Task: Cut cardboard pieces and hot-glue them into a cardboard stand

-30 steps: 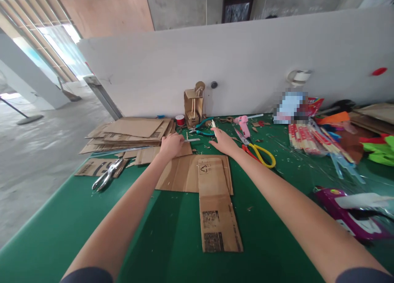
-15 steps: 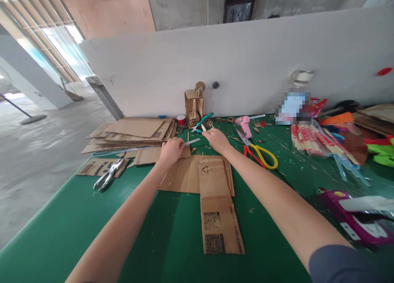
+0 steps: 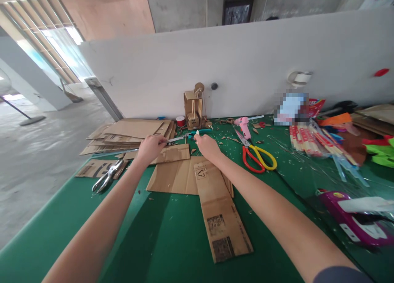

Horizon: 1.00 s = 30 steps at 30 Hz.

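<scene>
My left hand (image 3: 150, 148) is closed around a thin metal ruler (image 3: 176, 139) that lies across a small cardboard piece (image 3: 172, 153). My right hand (image 3: 205, 145) is closed on a short white stick (image 3: 197, 133), just in front of teal-handled pliers (image 3: 200, 131). Both hands hover over a flat cardboard sheet (image 3: 178, 176) on the green table (image 3: 160, 233). A long cardboard strip with printed codes (image 3: 220, 217) runs from the sheet toward me.
A stack of cardboard sheets (image 3: 132, 131) lies at the back left, with a metal hole punch (image 3: 107, 177) near the table's left edge. A small cardboard model (image 3: 193, 107), red thread spool (image 3: 180, 121), pink glue gun (image 3: 243, 125), yellow-red scissors (image 3: 257, 156) and stick bundles (image 3: 310, 139) crowd the back.
Both hands drew back toward me and to the left. The left hand pulled the ruler leftward. The right hand left the pliers and now pinches a white stick. The cardboard strip turned slightly.
</scene>
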{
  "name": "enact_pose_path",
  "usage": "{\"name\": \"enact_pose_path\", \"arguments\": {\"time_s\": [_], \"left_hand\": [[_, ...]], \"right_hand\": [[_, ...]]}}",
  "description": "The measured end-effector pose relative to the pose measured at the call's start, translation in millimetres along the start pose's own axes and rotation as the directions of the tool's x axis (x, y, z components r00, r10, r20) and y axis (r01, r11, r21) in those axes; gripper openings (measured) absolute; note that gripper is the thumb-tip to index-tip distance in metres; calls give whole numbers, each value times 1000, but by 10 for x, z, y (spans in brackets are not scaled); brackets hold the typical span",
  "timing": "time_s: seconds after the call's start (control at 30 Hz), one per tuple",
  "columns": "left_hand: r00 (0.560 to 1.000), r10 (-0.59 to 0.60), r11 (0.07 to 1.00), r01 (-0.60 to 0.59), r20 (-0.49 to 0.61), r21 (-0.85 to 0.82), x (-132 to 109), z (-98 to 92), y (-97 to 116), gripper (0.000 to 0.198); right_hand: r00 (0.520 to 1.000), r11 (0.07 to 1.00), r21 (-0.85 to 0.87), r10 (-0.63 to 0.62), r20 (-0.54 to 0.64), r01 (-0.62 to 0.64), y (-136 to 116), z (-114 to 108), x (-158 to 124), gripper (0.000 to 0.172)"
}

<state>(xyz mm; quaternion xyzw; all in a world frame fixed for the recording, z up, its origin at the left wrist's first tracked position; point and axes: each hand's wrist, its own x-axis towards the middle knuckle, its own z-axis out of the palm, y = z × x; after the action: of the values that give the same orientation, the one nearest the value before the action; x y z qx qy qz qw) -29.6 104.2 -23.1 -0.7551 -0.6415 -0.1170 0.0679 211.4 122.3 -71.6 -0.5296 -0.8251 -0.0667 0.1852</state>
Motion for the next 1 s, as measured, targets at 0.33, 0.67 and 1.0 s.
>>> {"name": "enact_pose_path", "arguments": {"time_s": [0.33, 0.67, 1.0], "left_hand": [[996, 80, 993, -84, 50, 84, 482, 176, 374, 25], [992, -8, 998, 16, -129, 66, 600, 400, 861, 38], [988, 155, 983, -153, 6, -101, -440, 208, 1033, 35]], "right_hand": [[967, 953, 237, 224, -126, -190, 263, -43, 69, 33], [997, 997, -74, 23, -69, -28, 610, -607, -782, 24], [913, 894, -273, 395, 105, -355, 884, -683, -1271, 50]]}}
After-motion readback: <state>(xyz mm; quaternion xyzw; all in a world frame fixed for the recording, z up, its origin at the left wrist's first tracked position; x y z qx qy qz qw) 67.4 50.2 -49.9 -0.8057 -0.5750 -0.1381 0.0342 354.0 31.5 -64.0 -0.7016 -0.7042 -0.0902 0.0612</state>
